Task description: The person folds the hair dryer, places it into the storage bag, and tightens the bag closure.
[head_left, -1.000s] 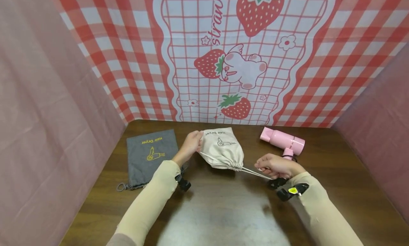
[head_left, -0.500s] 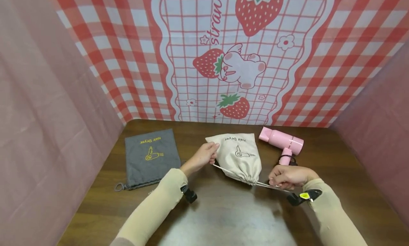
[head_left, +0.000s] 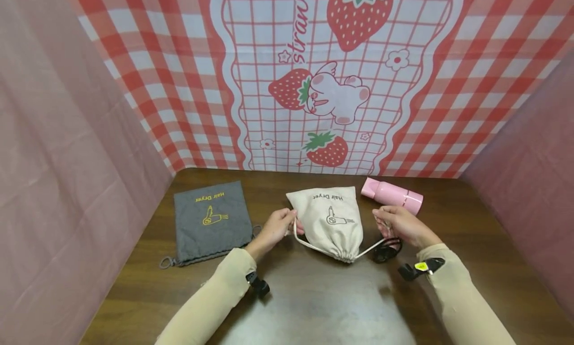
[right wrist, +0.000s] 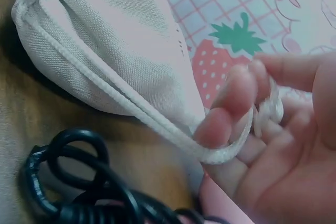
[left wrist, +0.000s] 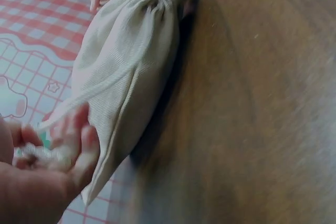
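Observation:
A cream drawstring bag (head_left: 338,220) marked "Hair Dryer" lies on the table, its gathered mouth toward the person. It looks filled, but its contents are hidden. My left hand (head_left: 279,227) holds the left drawstring (left wrist: 100,88) beside the bag; the cord runs along the bag's side to the gathers. To the right, my right hand (head_left: 405,226) has the other drawstring (right wrist: 152,116) looped round its curled fingers, the knotted end lying near the palm. A pink hair dryer (head_left: 396,193) lies behind the right hand, which hides its handle.
At the left lies a flat grey drawstring bag (head_left: 211,223) with a yellow hair dryer print. A coiled black power cord (head_left: 386,251) sits below the right hand. A checked strawberry cloth (head_left: 278,121) hangs behind the wooden table (head_left: 314,305).
The cream bag moved right and toward the person, then settled there. The right hand went right, then rose slightly back toward the dryer. Both hands keep hold of the drawstrings.

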